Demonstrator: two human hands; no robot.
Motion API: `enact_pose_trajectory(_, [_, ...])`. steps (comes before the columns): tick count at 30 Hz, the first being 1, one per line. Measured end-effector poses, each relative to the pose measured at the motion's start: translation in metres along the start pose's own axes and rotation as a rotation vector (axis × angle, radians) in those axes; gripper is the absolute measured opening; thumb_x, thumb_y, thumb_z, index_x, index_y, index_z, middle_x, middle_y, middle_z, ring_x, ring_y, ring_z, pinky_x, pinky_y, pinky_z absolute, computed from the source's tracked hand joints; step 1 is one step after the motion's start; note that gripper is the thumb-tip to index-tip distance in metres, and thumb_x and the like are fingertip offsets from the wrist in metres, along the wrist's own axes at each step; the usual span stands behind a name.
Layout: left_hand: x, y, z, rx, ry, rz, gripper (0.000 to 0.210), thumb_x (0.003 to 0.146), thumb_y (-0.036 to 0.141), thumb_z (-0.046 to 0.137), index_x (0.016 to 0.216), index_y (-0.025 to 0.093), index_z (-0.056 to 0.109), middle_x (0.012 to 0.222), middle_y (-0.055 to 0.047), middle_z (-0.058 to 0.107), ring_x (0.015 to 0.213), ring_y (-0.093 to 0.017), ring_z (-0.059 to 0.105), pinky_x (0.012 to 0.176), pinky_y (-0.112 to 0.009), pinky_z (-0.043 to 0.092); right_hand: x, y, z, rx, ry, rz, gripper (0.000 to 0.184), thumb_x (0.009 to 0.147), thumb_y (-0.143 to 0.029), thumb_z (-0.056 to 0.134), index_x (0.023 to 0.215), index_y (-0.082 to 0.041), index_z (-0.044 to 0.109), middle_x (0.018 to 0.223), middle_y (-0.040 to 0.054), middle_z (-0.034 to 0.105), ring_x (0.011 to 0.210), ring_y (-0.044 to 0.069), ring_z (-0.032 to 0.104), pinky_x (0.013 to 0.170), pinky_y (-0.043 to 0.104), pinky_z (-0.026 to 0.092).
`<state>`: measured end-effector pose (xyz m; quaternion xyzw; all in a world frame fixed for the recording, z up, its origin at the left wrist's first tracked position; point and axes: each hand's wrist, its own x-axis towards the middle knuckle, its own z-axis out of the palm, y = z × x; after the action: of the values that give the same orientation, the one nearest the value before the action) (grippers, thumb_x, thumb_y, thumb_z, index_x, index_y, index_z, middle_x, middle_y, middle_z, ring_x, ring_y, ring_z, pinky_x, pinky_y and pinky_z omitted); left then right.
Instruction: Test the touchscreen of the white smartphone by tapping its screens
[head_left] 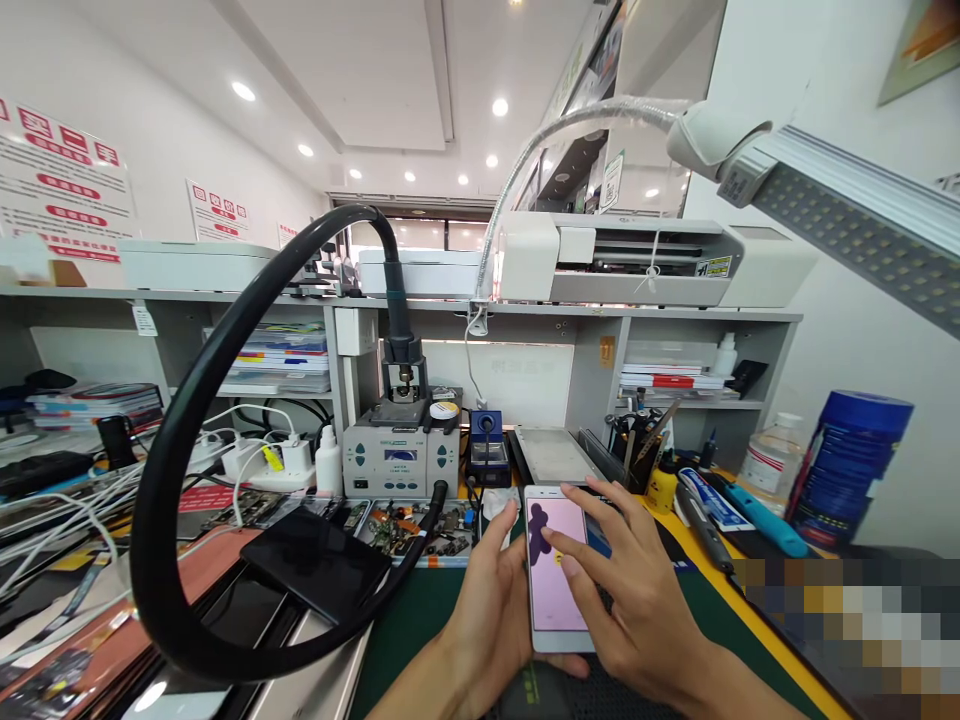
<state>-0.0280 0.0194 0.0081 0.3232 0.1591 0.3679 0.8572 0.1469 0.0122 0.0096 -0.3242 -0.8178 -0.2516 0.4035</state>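
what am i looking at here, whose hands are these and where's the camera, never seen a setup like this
There is no robot here, just one person's bare hands, seen in a single picture from a camera worn on their head, looking forward and down. The left hand holds a white phone with a lit pink screen. The right hand is over that screen, fingers spread; I can't be sure whether they touch it.

Beneath is a green mat. Behind it stands a grey machine with a thick black hose looping out to the left. A yellow bottle stands to the right.
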Motion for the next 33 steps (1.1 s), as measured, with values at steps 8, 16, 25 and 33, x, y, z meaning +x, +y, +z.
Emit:
enact_pose_trajectory(8, [-0.002,0.003,0.001,-0.014,0.045,-0.014,0.073,0.088,0.073,0.042,0.133,0.019,0.061,0.105,-0.015,0.066,0.081,-0.028,0.067,0.048,-0.032,0.054,0.000,0.006,-0.002,0.057,0.069,0.011,0.026,0.084,-0.008,0.056,0.100,-0.020,0.072,0.136,0.0139,0.055,0.134,0.039,0.041,0.101,0.066,0.042])
enact_pose_trajectory(16, [-0.004,0.006,0.002,-0.011,0.044,0.006,0.074,0.087,0.075,0.044,0.133,0.020,0.061,0.107,-0.015,0.064,0.080,-0.027,0.064,0.053,-0.038,0.057,-0.002,0.017,-0.001,0.048,0.137,0.064,0.029,0.087,-0.010,0.054,0.108,-0.019,0.072,0.132,0.0148,0.056,0.130,0.039,0.045,0.098,0.064,0.045])
enact_pose_trajectory(25, [-0.003,0.004,0.002,0.004,0.046,0.001,0.073,0.087,0.074,0.044,0.134,0.022,0.061,0.103,-0.014,0.065,0.083,-0.030,0.066,0.051,-0.037,0.057,-0.001,0.015,0.001,-0.021,0.029,0.091,0.040,0.090,-0.017,0.054,0.128,-0.020,0.064,0.144,0.0155,0.047,0.137,0.040,0.038,0.105,0.068,0.041])
enact_pose_trajectory(33, [-0.002,0.004,0.001,0.003,0.050,-0.001,0.069,0.088,0.072,0.045,0.133,0.021,0.062,0.099,-0.013,0.065,0.081,-0.026,0.066,0.048,-0.033,0.057,-0.001,0.006,-0.002,0.044,-0.056,0.008,0.036,0.088,-0.016,0.056,0.121,-0.022,0.068,0.148,0.0133,0.043,0.141,0.040,0.032,0.107,0.068,0.038])
